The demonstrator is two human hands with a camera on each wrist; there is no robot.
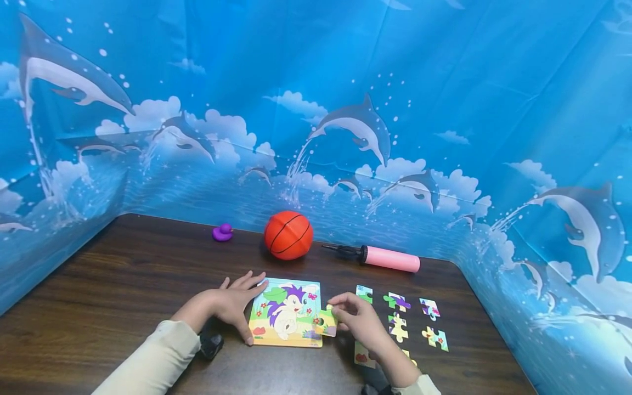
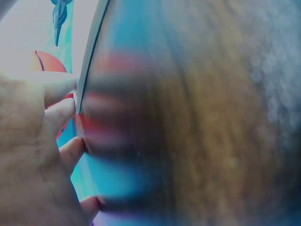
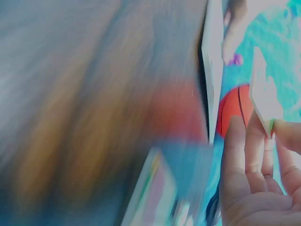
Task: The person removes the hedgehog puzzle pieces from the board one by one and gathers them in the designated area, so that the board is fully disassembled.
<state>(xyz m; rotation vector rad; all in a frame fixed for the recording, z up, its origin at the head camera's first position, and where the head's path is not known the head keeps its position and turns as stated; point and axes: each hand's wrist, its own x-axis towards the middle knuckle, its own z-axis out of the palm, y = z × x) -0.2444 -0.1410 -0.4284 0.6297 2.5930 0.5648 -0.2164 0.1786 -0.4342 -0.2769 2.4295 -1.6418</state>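
Note:
A square puzzle board (image 1: 286,314) with a hedgehog picture lies on the dark wooden table (image 1: 108,285). My left hand (image 1: 237,304) rests at its left edge, fingers spread and straight against the board (image 2: 89,70). My right hand (image 1: 353,318) pinches a puzzle piece (image 1: 327,322) at the board's lower right corner. The right wrist view shows that piece (image 3: 263,94) held between my fingertips (image 3: 282,129). Several loose pieces (image 1: 398,326) lie to the right of the board.
An orange ball (image 1: 288,235), a small purple duck (image 1: 223,232) and a pink hand pump (image 1: 382,257) stand along the table's back. Blue dolphin-print sheets (image 1: 444,109) wall in the table on three sides. Both wrist views are heavily blurred.

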